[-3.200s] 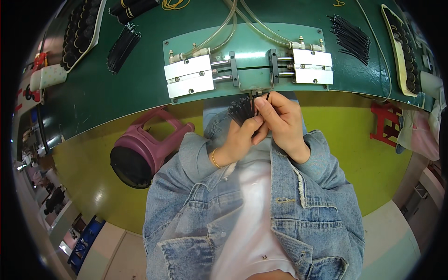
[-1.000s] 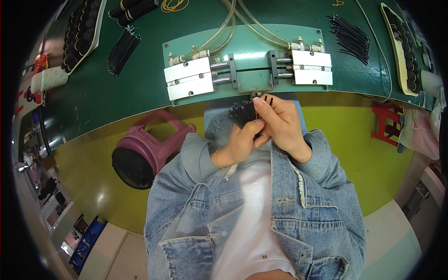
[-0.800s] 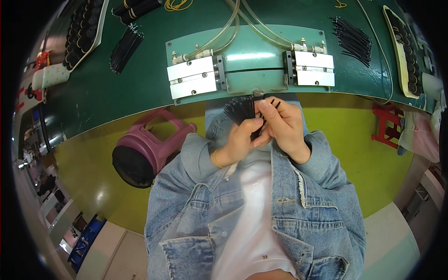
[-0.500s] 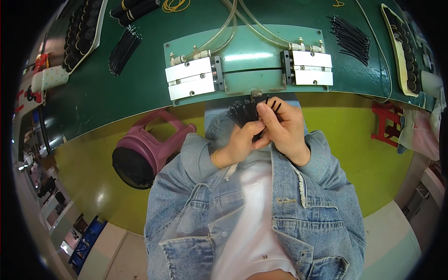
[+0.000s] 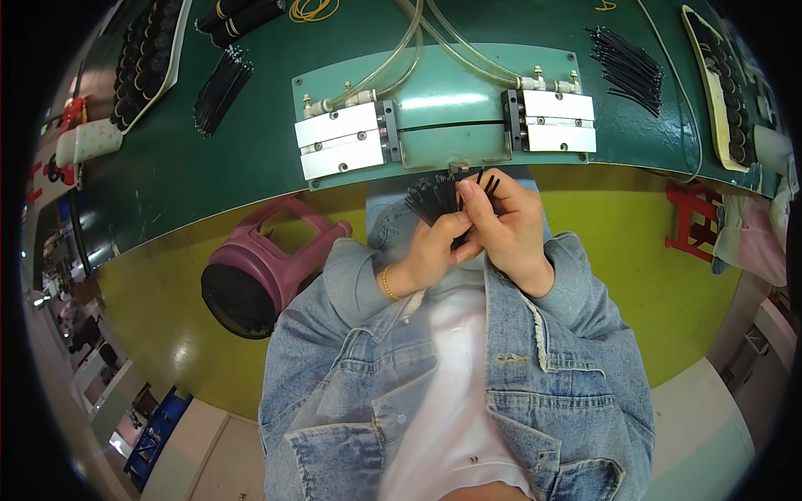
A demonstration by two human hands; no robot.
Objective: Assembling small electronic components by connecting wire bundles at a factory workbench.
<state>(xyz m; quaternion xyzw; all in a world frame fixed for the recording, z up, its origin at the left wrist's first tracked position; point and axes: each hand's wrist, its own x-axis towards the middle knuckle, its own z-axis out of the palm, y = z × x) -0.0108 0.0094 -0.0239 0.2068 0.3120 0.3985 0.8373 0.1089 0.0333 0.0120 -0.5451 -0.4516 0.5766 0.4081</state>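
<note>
Just off the front edge of the bench, my left hand (image 5: 436,245) is closed round a fanned bundle of thin black cords (image 5: 430,199). Their pale tips spread up and to the left. My right hand (image 5: 507,220) touches it from the right, with a few black cords (image 5: 490,182) pinched in it and poking out past its fingers. The lower part of the bundle is hidden by both hands. Beyond the hands stands a fixture with two silver metal blocks (image 5: 338,140) on a light green plate (image 5: 451,67).
Black cord bundles lie on the green bench (image 5: 242,159) at left (image 5: 224,90) and right (image 5: 628,71). Clear hoses (image 5: 409,50) run to the fixture. Trays of coiled black cord stand at far left (image 5: 150,63) and far right (image 5: 723,92). A purple stool (image 5: 267,250) is at left, a red stool (image 5: 692,221) at right.
Both hands stay almost in place. The right fingers shift slightly at the cords, and the bundle's tips move a little upward and left.
</note>
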